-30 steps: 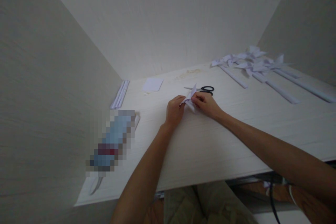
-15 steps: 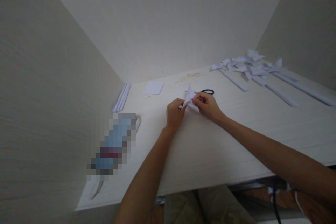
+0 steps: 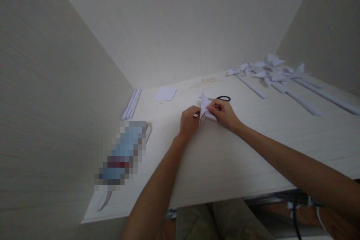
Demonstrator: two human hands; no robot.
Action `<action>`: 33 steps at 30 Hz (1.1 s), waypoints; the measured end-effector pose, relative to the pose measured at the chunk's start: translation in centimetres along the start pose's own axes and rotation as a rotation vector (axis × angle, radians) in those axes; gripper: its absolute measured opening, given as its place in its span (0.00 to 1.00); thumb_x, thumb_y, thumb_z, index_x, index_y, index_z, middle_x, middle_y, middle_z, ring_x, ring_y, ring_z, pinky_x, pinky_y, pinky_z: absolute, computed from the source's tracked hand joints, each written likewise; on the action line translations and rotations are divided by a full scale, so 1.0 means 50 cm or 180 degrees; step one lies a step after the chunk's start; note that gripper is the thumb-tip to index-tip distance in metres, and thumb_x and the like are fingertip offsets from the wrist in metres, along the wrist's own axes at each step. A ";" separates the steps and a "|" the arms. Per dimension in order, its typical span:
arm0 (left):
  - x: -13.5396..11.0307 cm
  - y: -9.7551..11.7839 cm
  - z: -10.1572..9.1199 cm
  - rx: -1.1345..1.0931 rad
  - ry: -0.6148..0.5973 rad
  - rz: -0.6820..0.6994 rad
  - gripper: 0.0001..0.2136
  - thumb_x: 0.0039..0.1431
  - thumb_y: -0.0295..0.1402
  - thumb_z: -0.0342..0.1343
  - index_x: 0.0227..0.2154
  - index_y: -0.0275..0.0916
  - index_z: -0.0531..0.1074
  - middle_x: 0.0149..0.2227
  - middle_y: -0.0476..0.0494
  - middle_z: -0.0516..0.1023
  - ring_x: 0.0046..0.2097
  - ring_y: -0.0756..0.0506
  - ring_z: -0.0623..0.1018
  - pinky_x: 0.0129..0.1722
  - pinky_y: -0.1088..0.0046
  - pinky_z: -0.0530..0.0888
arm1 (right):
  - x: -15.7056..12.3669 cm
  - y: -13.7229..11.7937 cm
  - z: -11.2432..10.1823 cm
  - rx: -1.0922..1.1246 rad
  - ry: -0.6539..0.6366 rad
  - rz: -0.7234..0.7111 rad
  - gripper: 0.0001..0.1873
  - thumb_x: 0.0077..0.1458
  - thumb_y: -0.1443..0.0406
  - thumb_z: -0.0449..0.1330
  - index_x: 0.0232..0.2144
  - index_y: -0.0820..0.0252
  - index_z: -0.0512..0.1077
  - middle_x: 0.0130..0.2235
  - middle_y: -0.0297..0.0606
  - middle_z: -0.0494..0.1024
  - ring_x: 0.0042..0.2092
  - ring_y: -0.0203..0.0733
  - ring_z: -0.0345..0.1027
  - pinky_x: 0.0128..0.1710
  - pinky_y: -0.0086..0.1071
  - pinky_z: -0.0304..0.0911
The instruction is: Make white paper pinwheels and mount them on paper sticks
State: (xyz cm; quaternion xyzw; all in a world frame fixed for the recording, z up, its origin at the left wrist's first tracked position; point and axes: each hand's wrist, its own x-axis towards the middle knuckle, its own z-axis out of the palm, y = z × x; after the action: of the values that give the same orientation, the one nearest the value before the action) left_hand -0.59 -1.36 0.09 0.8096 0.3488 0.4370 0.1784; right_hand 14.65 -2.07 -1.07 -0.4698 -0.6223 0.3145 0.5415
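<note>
Both my hands meet over the middle of the white table (image 3: 230,157). My left hand (image 3: 189,122) and my right hand (image 3: 223,112) pinch a small folded white paper piece (image 3: 204,107) between their fingertips, its pointed flap sticking up. Just behind my right hand lie black-handled scissors (image 3: 222,98), partly hidden by the paper.
Several finished white paper pinwheels on rolled paper sticks (image 3: 277,78) lie at the back right. A white paper square (image 3: 165,93) and a bundle of rolled sticks (image 3: 131,103) lie at the back left by the wall. A blurred bluish object (image 3: 122,153) rests at the left.
The paper piece has been turned more upright between my fingers, and my hands have shifted slightly. The view has tilted a little, showing hanging items at the top.
</note>
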 end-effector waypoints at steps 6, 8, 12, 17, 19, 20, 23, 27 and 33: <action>-0.002 0.002 -0.007 -0.0164 -0.0126 0.0054 0.05 0.52 0.29 0.51 0.25 0.33 0.70 0.26 0.44 0.72 0.28 0.52 0.70 0.22 0.81 0.67 | 0.000 -0.002 -0.001 -0.0028 -0.0082 -0.0011 0.10 0.46 0.62 0.56 0.18 0.59 0.62 0.15 0.27 0.61 0.18 0.30 0.52 0.20 0.28 0.49; -0.002 -0.001 -0.008 -0.0257 -0.0155 0.0044 0.07 0.52 0.31 0.51 0.25 0.33 0.71 0.26 0.44 0.72 0.29 0.51 0.70 0.22 0.80 0.67 | 0.000 -0.006 -0.001 -0.0047 -0.0092 0.0012 0.10 0.45 0.62 0.56 0.18 0.60 0.62 0.16 0.27 0.63 0.18 0.30 0.53 0.19 0.27 0.49; -0.003 -0.008 -0.010 -0.0525 -0.0184 0.0019 0.08 0.52 0.32 0.50 0.23 0.34 0.70 0.25 0.45 0.72 0.29 0.51 0.70 0.23 0.79 0.67 | 0.001 -0.011 0.000 0.0112 -0.0191 0.0111 0.10 0.45 0.62 0.57 0.17 0.60 0.62 0.16 0.29 0.65 0.18 0.30 0.55 0.18 0.27 0.49; -0.002 -0.010 -0.008 -0.0876 0.0085 -0.0305 0.10 0.50 0.33 0.50 0.18 0.34 0.69 0.22 0.48 0.71 0.25 0.53 0.70 0.23 0.80 0.68 | 0.008 0.000 0.006 0.0741 -0.0206 0.0334 0.10 0.44 0.60 0.58 0.20 0.61 0.65 0.16 0.28 0.66 0.17 0.28 0.53 0.17 0.25 0.46; -0.001 -0.008 -0.007 -0.0948 0.0171 -0.0467 0.10 0.50 0.33 0.51 0.18 0.34 0.69 0.21 0.48 0.71 0.25 0.53 0.70 0.23 0.80 0.68 | 0.011 0.003 0.005 0.0987 -0.0105 0.0422 0.10 0.43 0.60 0.59 0.20 0.61 0.66 0.17 0.29 0.67 0.17 0.28 0.53 0.17 0.25 0.46; 0.000 -0.007 -0.006 -0.0969 0.0208 -0.0537 0.09 0.49 0.32 0.51 0.18 0.34 0.70 0.21 0.48 0.71 0.24 0.53 0.70 0.22 0.80 0.68 | 0.011 0.004 0.004 0.1084 -0.0029 0.0467 0.10 0.43 0.60 0.59 0.21 0.62 0.66 0.18 0.29 0.67 0.17 0.27 0.53 0.17 0.25 0.46; 0.000 -0.005 -0.005 -0.1011 0.0290 -0.0661 0.08 0.48 0.32 0.52 0.19 0.34 0.70 0.21 0.48 0.71 0.24 0.53 0.70 0.22 0.80 0.69 | 0.011 0.002 0.001 0.1090 0.0177 0.0489 0.08 0.40 0.62 0.61 0.22 0.62 0.68 0.18 0.28 0.66 0.18 0.27 0.52 0.18 0.25 0.46; 0.000 -0.006 -0.006 -0.1090 0.0259 -0.0595 0.09 0.49 0.32 0.51 0.19 0.35 0.71 0.21 0.48 0.71 0.24 0.53 0.70 0.22 0.80 0.69 | 0.008 0.003 0.001 0.0545 0.0074 0.0248 0.09 0.37 0.64 0.63 0.25 0.61 0.70 0.17 0.25 0.61 0.19 0.27 0.49 0.18 0.24 0.44; 0.000 -0.010 -0.007 -0.1127 0.0115 -0.0422 0.08 0.47 0.33 0.52 0.20 0.35 0.71 0.23 0.47 0.72 0.25 0.53 0.70 0.22 0.80 0.70 | 0.008 0.004 0.001 0.0209 -0.0051 0.0105 0.09 0.38 0.63 0.62 0.23 0.62 0.69 0.15 0.24 0.56 0.19 0.26 0.46 0.17 0.24 0.41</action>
State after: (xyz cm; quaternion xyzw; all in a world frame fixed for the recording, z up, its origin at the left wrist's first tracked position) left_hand -1.10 -1.03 -0.01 0.7329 0.3221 0.4934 0.3402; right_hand 14.68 -1.61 -1.09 -0.4594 -0.6080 0.3474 0.5464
